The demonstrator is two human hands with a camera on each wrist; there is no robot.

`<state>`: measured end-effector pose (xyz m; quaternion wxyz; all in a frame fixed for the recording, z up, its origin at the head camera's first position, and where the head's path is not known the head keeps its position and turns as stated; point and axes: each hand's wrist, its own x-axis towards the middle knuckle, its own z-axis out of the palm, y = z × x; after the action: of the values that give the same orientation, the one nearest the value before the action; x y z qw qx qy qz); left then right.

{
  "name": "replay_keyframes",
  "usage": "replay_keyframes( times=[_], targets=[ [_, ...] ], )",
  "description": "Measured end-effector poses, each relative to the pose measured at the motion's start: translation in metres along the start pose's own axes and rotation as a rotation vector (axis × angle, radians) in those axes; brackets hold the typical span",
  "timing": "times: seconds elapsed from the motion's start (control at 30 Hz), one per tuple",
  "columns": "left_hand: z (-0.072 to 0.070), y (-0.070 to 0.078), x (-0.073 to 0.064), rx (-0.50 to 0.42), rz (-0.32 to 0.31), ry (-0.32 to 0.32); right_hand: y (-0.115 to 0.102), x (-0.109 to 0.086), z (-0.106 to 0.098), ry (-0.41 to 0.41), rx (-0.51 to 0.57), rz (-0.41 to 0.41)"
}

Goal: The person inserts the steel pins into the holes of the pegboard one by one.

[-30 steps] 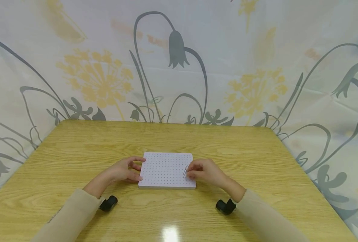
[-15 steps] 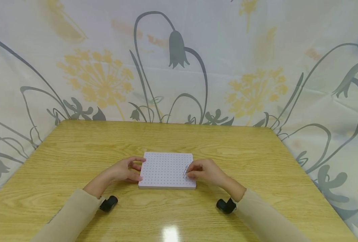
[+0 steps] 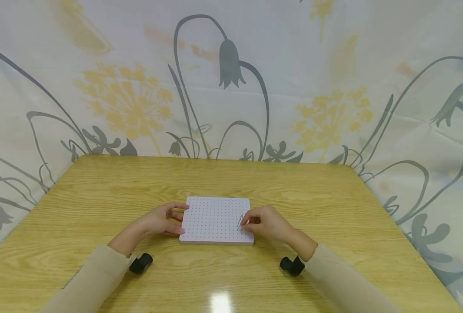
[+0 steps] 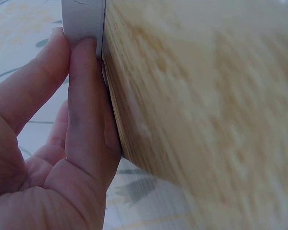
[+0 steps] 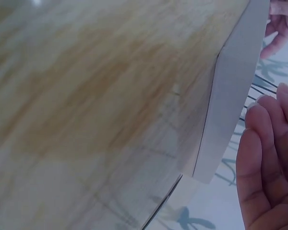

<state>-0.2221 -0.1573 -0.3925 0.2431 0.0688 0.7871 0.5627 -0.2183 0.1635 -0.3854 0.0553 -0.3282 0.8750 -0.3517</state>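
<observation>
A white board [image 3: 211,219] dotted with rows of small holes lies flat on the table. My left hand [image 3: 164,219] holds its left side, index fingertip near the far corner and thumb near the front corner. The left wrist view has these fingers against the board's pale side [image 4: 84,21]. Over the right part of the board, my right hand [image 3: 268,224] pinches a thin pin, mostly hidden by the fingers. Several thin dark pins [image 3: 239,222] stand upright or slightly tilted beside its fingertips. In the right wrist view, pins [image 5: 265,88] rise between the board and the curled fingers [image 5: 259,120].
The wooden table [image 3: 215,178] has light grain and carries the board near its middle. A flower-patterned cloth [image 3: 294,65] hangs behind and along both sides. Small black wrist cameras [image 3: 140,263] sit at both sleeve cuffs.
The right thumb and index finger shift very slightly, with a small gap showing behind their tips now. The left hand, board and standing pins stay where they were.
</observation>
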Motion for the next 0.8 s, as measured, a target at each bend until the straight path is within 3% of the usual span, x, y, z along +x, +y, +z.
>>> replay_keyframes(
  times=[0.17,0.43,0.8],
  targets=[
    [0.0,0.001,0.0,0.002,0.001,-0.002,-0.001,-0.001,-0.004,-0.013,0.001,0.015],
    [0.001,0.0,0.0,0.003,0.005,0.0,-0.002,-0.006,-0.016,0.004,0.036,-0.026],
    [0.001,0.001,0.0,-0.019,0.007,-0.005,0.007,-0.019,-0.026,0.027,0.037,0.022]
  ],
)
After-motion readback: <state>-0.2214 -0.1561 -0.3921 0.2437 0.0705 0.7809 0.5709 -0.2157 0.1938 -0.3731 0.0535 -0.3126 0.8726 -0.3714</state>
